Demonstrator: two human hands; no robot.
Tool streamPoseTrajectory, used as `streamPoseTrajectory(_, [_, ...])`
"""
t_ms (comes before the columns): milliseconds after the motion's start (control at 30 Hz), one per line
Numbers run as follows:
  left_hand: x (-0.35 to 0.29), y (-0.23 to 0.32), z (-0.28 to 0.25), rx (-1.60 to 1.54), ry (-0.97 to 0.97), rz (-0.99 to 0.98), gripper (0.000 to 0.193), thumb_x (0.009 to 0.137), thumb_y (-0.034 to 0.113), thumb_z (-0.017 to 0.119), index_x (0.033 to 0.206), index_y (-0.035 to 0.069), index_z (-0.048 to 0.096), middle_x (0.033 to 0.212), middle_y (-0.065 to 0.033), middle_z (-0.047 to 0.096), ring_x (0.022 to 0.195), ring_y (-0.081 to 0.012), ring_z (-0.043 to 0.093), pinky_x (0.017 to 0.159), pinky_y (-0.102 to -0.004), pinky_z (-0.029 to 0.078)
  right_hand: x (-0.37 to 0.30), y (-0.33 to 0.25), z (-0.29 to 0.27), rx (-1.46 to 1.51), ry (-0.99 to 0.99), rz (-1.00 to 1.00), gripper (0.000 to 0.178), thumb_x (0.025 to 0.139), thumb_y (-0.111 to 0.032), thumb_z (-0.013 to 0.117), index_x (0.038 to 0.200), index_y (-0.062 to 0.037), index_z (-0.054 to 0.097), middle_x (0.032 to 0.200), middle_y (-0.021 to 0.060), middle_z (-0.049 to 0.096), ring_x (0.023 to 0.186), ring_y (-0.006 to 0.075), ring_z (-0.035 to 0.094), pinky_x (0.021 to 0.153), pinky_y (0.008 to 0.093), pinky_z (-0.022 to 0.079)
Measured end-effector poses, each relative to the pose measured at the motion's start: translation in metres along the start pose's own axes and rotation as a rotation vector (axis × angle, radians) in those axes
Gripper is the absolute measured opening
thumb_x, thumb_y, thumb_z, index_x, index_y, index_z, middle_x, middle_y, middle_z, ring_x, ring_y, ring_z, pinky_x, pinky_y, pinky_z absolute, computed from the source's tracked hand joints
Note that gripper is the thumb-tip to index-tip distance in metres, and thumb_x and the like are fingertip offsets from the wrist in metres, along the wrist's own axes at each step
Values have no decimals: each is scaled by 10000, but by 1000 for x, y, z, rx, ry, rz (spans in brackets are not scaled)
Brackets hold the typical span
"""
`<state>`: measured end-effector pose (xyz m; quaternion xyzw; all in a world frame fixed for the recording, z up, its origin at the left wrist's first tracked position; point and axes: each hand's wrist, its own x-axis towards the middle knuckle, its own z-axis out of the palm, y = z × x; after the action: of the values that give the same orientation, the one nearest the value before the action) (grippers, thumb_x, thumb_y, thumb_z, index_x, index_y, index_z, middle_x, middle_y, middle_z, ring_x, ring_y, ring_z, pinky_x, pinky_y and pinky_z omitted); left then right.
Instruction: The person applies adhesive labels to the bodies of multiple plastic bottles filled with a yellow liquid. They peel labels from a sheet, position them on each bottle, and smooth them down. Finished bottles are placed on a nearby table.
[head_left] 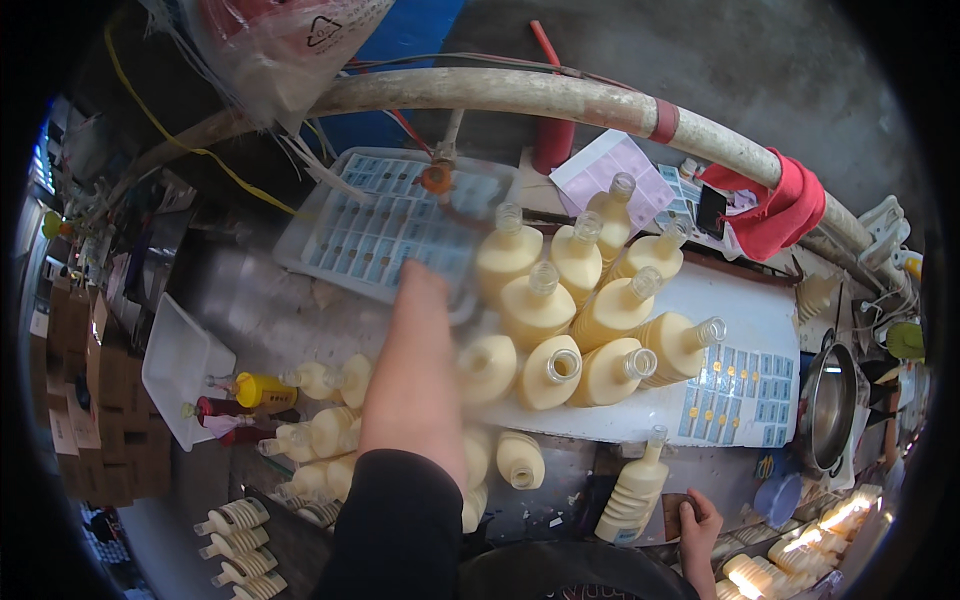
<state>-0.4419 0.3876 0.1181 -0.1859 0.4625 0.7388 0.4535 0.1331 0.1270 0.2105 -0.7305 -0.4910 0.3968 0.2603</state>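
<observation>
My left arm reaches up across the middle to a pale plastic tray (290,245) lined with rows of blue-and-white labels. My left hand (428,282) is smeared by motion over the tray's near edge, and its fingers cannot be made out. At the lower right, my right hand (702,528) is closed, its curled fingers on a small brown flat piece (677,512). Just left of it a cream-coloured bottle (634,492) with ribbed sides and a clear neck leans to the right, a blue label near its base. My right hand is apart from the bottle.
Several cream bottles (540,310) crowd the white board (650,415), with a label sheet (735,395) beside them. More bottles (330,432) lie left of my forearm. A pale pipe (500,88) arches across the back. A metal pan (828,400) stands right, a white bin (185,365) left.
</observation>
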Motion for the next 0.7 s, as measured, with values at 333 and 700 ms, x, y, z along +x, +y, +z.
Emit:
streamPoseTrajectory(333, [27,-1,1,-43,71,16,546,1060,404,370,1497,92,469,1557,-132,460,1448,-338,392,1199,-537,272,8,4,7,1,-9,58,302,933,-56,665,1212,60,676,1064,106,726,950,144,662,873,294,526])
streamPoseTrajectory(700, [41,-4,6,-48,128,17,557,1064,404,358,1502,76,462,1561,-141,452,1433,-351,409,1198,-532,284,14,5,12,-43,39,45,310,920,-63,671,1205,58,681,1062,116,732,964,165,673,897,299,524])
